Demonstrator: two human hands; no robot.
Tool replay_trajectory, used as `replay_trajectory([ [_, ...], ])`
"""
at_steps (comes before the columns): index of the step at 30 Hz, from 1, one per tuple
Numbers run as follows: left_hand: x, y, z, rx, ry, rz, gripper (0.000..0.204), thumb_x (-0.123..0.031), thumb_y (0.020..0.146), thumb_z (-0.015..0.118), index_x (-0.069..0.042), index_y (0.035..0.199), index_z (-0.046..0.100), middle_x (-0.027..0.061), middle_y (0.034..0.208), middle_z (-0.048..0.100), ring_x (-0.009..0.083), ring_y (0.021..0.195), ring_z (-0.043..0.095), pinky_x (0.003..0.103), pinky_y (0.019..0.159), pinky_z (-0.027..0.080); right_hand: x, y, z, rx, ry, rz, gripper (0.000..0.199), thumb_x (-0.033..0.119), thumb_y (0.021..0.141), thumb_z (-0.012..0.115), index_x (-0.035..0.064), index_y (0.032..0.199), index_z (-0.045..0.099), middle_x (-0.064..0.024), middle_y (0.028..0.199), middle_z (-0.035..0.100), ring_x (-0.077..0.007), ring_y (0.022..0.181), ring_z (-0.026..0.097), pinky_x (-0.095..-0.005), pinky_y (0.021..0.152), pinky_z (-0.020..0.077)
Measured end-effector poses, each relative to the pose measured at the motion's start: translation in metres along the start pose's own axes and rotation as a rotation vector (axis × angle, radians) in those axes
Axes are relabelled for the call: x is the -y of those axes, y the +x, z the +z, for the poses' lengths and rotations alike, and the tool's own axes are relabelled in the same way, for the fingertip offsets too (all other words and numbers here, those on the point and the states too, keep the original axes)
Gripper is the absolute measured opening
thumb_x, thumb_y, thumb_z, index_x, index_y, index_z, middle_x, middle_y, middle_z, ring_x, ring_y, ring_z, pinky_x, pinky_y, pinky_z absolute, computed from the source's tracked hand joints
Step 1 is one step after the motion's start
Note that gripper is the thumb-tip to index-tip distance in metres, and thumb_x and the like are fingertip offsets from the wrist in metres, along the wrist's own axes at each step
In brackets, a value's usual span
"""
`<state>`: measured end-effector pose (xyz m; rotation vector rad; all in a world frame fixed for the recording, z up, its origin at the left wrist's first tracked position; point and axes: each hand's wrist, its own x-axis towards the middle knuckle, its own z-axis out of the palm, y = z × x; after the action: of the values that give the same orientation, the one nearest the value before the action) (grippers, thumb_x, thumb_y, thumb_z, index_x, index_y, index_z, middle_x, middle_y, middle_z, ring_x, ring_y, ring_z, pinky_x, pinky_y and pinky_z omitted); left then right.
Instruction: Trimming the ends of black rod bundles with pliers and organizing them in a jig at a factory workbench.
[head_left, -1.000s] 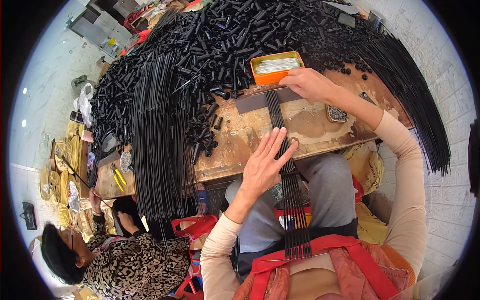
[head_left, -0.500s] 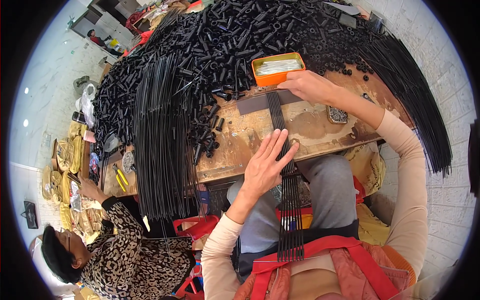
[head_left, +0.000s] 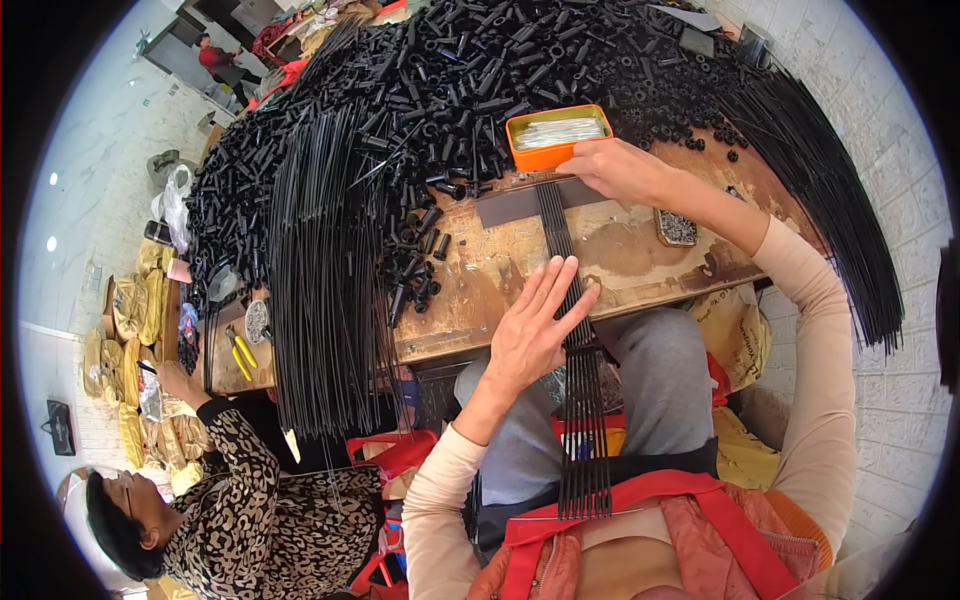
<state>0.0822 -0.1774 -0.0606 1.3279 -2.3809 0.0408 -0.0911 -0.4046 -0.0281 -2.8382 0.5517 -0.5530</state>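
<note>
A flat row of thin black rods (head_left: 582, 430) runs from a dark grey strip (head_left: 505, 208) on the table back over the edge to my lap. My left hand (head_left: 530, 330) lies on the rods near the table edge, fingers stretched out and palm down. A thin pale rod crosses their near ends by my waist. Beyond the far ends, my right hand (head_left: 620, 168) has its fingers pinched together beside an orange tin (head_left: 553, 157). What the pinch holds, if anything, is too small to make out. Thin silvery sticks (head_left: 560, 133) fill the tin.
Black tubular parts (head_left: 470, 70) are heaped across the back. Long black rods hang over the edge at left (head_left: 320, 280) and right (head_left: 830, 190). A small box of metal bits (head_left: 676, 228) sits right; yellow-handled pliers (head_left: 241, 353) lie left. A co-worker (head_left: 260, 500) sits at left.
My hands stay almost in place, the right one still by the tin. The co-worker's hand and head have shifted slightly. A distant person at upper left now appears more upright.
</note>
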Motion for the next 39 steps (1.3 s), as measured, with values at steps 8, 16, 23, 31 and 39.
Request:
replay_trajectory([
  [8,0.000,0.000,0.001,0.003,0.009,0.001,0.081,0.004,0.059,0.059,-0.018,0.137,0.053,0.0160,0.149,0.039,0.0312,0.139,0.037,0.042,0.115,0.031,-0.014,0.012,0.004,-0.001,-0.018,-0.110,0.023,0.000,0.081,0.061,0.0031,0.102,0.069,-0.0126,0.088,0.066,-0.0322,0.085,0.065,-0.0394,0.077,0.0528],
  [16,0.000,0.001,0.000,0.006,-0.008,-0.003,0.081,0.004,0.060,0.059,-0.018,0.137,0.053,0.0164,0.149,0.039,0.0314,0.139,0.038,0.042,0.115,0.030,-0.010,0.022,0.012,-0.076,0.183,-0.061,0.008,0.005,0.085,0.063,-0.0003,0.090,0.066,-0.0136,0.085,0.066,-0.0313,0.080,0.064,-0.0379,0.072,0.0514],
  [23,-0.001,0.001,-0.001,-0.005,0.000,0.002,0.080,0.004,0.061,0.059,-0.018,0.137,0.052,0.0171,0.149,0.040,0.0316,0.138,0.039,0.042,0.115,0.031,-0.007,0.017,0.016,-0.136,0.165,-0.057,0.008,0.005,0.086,0.063,-0.0004,0.091,0.064,-0.0139,0.086,0.065,-0.0317,0.080,0.063,-0.0380,0.072,0.0510],
  [31,-0.001,0.001,0.001,-0.005,-0.005,-0.005,0.080,0.005,0.060,0.059,-0.018,0.137,0.053,0.0172,0.149,0.039,0.0316,0.138,0.038,0.043,0.115,0.032,0.003,0.021,0.012,-0.118,0.220,-0.011,0.008,0.006,0.085,0.064,-0.0011,0.090,0.062,-0.0141,0.087,0.065,-0.0322,0.083,0.063,-0.0391,0.074,0.0508],
  [39,-0.001,0.001,-0.001,-0.005,0.001,-0.003,0.081,0.004,0.060,0.059,-0.018,0.137,0.052,0.0178,0.149,0.039,0.0319,0.139,0.037,0.043,0.115,0.030,-0.012,0.003,-0.004,0.100,-0.156,0.151,0.019,0.011,0.087,0.063,0.0011,0.104,0.063,-0.0159,0.093,0.067,-0.0343,0.088,0.064,-0.0422,0.081,0.0511],
])
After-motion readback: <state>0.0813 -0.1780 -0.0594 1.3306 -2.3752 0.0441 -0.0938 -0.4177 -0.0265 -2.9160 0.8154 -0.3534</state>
